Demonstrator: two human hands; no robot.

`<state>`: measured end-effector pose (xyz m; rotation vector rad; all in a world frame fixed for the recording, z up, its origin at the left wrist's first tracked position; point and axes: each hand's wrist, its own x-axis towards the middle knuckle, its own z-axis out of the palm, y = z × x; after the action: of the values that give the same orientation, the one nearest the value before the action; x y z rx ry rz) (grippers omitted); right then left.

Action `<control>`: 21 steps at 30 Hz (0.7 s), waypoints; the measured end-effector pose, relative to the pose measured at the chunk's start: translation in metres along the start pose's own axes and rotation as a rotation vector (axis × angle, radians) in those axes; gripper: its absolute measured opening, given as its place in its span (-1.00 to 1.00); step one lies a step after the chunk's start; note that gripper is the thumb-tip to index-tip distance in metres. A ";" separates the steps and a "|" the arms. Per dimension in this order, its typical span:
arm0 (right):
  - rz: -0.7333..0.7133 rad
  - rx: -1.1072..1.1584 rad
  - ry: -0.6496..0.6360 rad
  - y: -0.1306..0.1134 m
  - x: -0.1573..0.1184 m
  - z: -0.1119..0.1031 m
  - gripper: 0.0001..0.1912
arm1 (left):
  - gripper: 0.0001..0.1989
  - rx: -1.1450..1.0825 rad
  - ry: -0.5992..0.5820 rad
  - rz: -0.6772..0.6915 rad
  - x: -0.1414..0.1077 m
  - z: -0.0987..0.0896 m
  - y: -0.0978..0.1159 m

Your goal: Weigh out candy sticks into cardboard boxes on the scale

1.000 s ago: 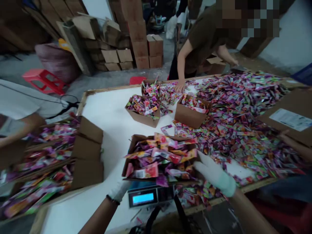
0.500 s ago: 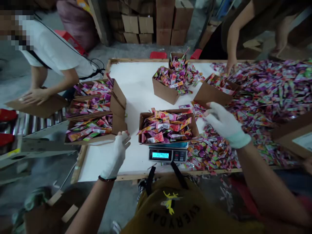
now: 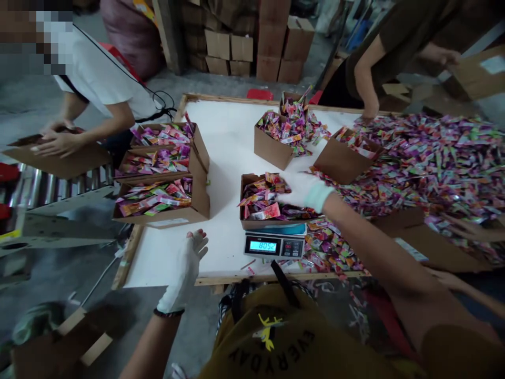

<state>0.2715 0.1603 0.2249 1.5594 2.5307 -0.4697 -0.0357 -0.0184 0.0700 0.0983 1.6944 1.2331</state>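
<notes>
Three filled cartons (image 3: 161, 179) sit in a row far left of the scale (image 3: 275, 245), at the counter (image 3: 224, 152) edge, and left of them a co-worker's hands (image 3: 55, 139) press a flat piece of cardboard (image 3: 55, 158). Nearer the scale, just to its left, the person's gloved left hand (image 3: 185, 266) rests at the counter's near rim with fingers spread, holding nothing. On top of the scale stands the open box of sachets (image 3: 260, 202), and the gloved right hand (image 3: 302, 190) lies in its right side, palm down on the packets; whether it grips any I cannot tell. The display is lit, its digits too blurred to trust. To weigh well, the hand should probably lift clear of the box before reading, then add or remove sachets a few at a time. Right of the scale spreads the loose sachet pile (image 3: 426, 163), with two more boxes (image 3: 276, 139) behind.
</notes>
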 end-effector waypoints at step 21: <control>-0.299 0.862 0.398 0.053 -0.002 0.006 -0.56 | -0.45 0.612 -0.437 1.202 -0.075 0.130 0.068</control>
<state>0.3190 0.1783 0.2092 1.5931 3.0929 -1.6062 0.0666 0.0594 0.1727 1.8187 1.5216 1.2600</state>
